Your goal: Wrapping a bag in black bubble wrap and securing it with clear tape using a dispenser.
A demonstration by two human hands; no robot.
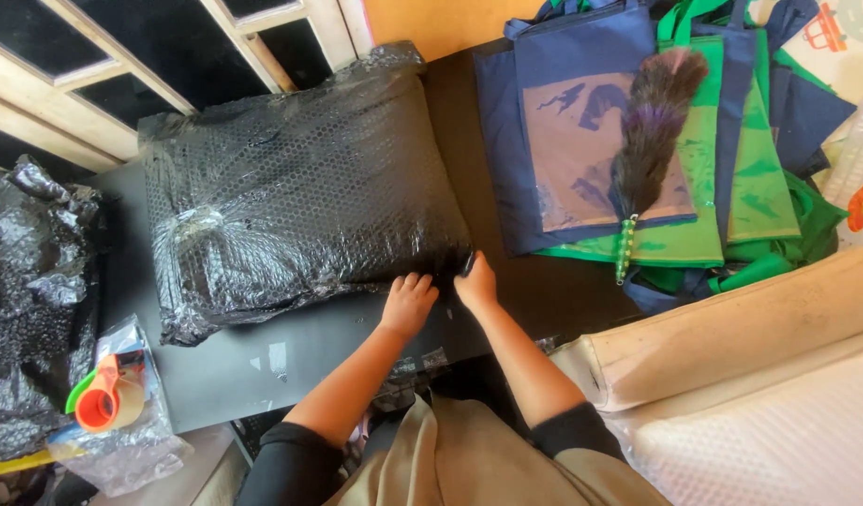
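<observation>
A large parcel wrapped in black bubble wrap (300, 178) lies on a dark flat surface (263, 361). My left hand (408, 302) rests with curled fingers against the parcel's near edge. My right hand (476, 281) sits just to its right, at the parcel's near right corner, pinching the wrap there. Whether a small dark thing is between its fingers cannot be told. Both forearms wear black sleeves pushed up.
An orange and green tape dispenser (104, 398) lies on clear plastic at the near left. Crumpled black bubble wrap (29, 309) piles at the left. Blue and green fabric bags (638, 150) with a feather duster (649, 131) lie at the right. White padded rolls (731, 347) sit at the near right.
</observation>
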